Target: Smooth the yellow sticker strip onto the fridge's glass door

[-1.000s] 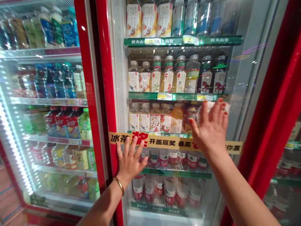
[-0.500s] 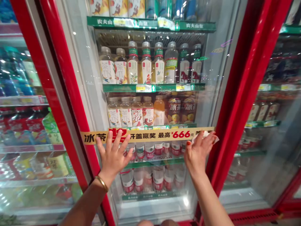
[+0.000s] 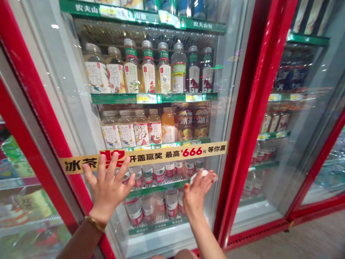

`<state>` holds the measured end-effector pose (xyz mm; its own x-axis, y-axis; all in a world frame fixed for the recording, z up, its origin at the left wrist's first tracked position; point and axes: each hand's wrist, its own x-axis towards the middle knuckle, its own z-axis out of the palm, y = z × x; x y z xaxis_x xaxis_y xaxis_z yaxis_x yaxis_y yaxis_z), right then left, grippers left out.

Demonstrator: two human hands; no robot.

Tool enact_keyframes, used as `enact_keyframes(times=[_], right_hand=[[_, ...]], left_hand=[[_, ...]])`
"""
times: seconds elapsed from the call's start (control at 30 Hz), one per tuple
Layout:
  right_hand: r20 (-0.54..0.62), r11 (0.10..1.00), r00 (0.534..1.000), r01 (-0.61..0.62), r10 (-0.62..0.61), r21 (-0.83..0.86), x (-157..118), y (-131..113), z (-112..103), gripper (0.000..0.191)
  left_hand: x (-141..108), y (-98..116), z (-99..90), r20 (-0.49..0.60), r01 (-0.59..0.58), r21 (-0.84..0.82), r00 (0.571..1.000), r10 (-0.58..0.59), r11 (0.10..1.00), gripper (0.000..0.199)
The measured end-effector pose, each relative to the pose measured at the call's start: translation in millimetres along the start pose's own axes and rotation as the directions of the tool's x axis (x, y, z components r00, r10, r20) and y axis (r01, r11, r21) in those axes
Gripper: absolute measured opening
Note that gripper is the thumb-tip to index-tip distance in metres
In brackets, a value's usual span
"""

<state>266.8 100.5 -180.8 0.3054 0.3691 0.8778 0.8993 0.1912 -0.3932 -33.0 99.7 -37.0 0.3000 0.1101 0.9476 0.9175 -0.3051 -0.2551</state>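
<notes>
Across the glass door of a red-framed drinks fridge runs a yellow banner strip (image 3: 172, 154) with black and red lettering. My left hand (image 3: 107, 185), with a gold bangle at the wrist, lies spread against the glass, its fingertips over the left part of the strip. Lower right of the strip, my right hand (image 3: 198, 192) presses a crumpled white tissue (image 3: 204, 174) to the glass under its fingers. Behind the glass stand rows of bottles (image 3: 148, 72) on green-edged shelves.
Red door frames (image 3: 248, 108) rise on both sides. Another glass-doored fridge section with bottles (image 3: 275, 122) is at the right, and more drinks show at the lower left. Grey floor (image 3: 320, 230) is visible at the lower right.
The view has shifted rightward. My right hand and the tissue have moved down off the strip's right end, uncovering its last characters. My left hand stays at the strip's left part.
</notes>
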Motion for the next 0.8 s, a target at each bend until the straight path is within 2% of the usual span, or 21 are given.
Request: enact_keyframes(times=[0.03,0.1,0.13,0.17,0.2,0.27,0.33,0.37,0.4,0.43,0.5,0.53,0.57,0.6,0.67,0.7,0.73,0.77,0.8], right_hand=[[0.053,0.992,0.991,0.123,-0.123,0.008,-13,-8,5,0.090],[0.140,0.929,0.919,0.370,-0.368,0.016,-34,-14,12,0.091],[0.158,0.906,0.894,0.424,-0.419,0.005,-37,-10,12,0.091],[0.152,0.911,0.902,0.412,-0.405,-0.020,-35,-4,11,0.091],[0.125,0.939,0.936,0.339,-0.330,-0.052,-28,6,8,0.090],[0.037,0.992,0.995,0.093,-0.090,-0.086,-9,23,1,0.087],[-0.024,0.994,0.997,-0.075,0.074,-0.076,1,29,-4,0.084],[-0.018,0.994,0.997,-0.079,0.078,-0.072,-1,27,-5,0.085],[0.017,0.997,1.000,-0.023,0.024,-0.070,-8,22,-4,0.088],[0.071,0.994,0.994,0.086,-0.081,-0.063,-18,17,-2,0.092],[0.168,0.941,0.929,0.338,-0.329,-0.029,-36,12,0,0.098],[0.184,0.912,0.898,0.409,-0.399,-0.018,-39,13,0,0.099],[0.174,0.911,0.899,0.412,-0.402,-0.024,-37,17,-1,0.099],[0.141,0.937,0.930,0.347,-0.338,-0.042,-29,23,-3,0.098],[0.041,0.993,0.994,0.103,-0.100,-0.065,-7,34,-7,0.091],[0.000,0.998,1.000,-0.002,0.002,-0.062,2,38,-7,0.088],[-0.021,0.997,0.999,-0.048,0.047,-0.059,7,39,-7,0.086],[-0.016,0.998,1.000,-0.020,0.019,-0.062,6,38,-7,0.086],[0.017,0.995,0.997,0.078,-0.077,-0.067,0,36,-5,0.088]], left_hand=[[-1,-1,0.2,0.008,-0.003,0.001,1.000,0.003,1.000,0.090],[-2,-2,0.6,0.019,-0.009,0.004,1.000,0.009,1.000,0.089],[-3,-2,0.8,0.025,-0.007,0.003,1.000,0.007,1.000,0.088],[-4,-3,1.0,0.029,-0.001,0.000,1.000,0.001,1.000,0.086],[-4,-3,1.2,0.032,0.006,-0.005,0.999,-0.005,1.000,0.085],[-5,-3,1.5,0.032,0.021,-0.018,0.999,-0.021,1.000,0.085],[-5,-2,1.5,0.029,0.026,-0.024,0.999,-0.025,0.999,0.085],[-4,-2,1.4,0.029,0.028,-0.025,0.999,-0.027,0.999,0.085],[-4,-2,1.3,0.031,0.029,-0.025,0.999,-0.028,0.999,0.085],[-4,-2,1.2,0.032,0.030,-0.025,0.999,-0.030,0.999,0.084],[-3,-2,1.0,0.024,0.022,-0.022,0.999,-0.022,1.000,0.086],[-3,-2,0.9,0.019,0.016,-0.019,1.000,-0.015,1.000,0.088],[-3,-1,0.8,0.015,0.008,-0.015,1.000,-0.008,1.000,0.090],[-3,-1,0.8,0.011,0.000,-0.011,1.000,0.000,1.000,0.092],[-2,-1,0.4,0.003,-0.008,0.000,1.000,0.008,1.000,0.094],[-2,-1,0.0,0.002,-0.009,0.003,1.000,0.009,1.000,0.095],[-1,-1,-0.5,0.003,-0.010,0.005,1.000,0.010,1.000,0.095],[-1,0,-1.1,0.009,-0.014,0.007,1.000,0.013,1.000,0.095],[0,0,-1.7,0.018,-0.018,0.009,1.000,0.017,1.000,0.096]])
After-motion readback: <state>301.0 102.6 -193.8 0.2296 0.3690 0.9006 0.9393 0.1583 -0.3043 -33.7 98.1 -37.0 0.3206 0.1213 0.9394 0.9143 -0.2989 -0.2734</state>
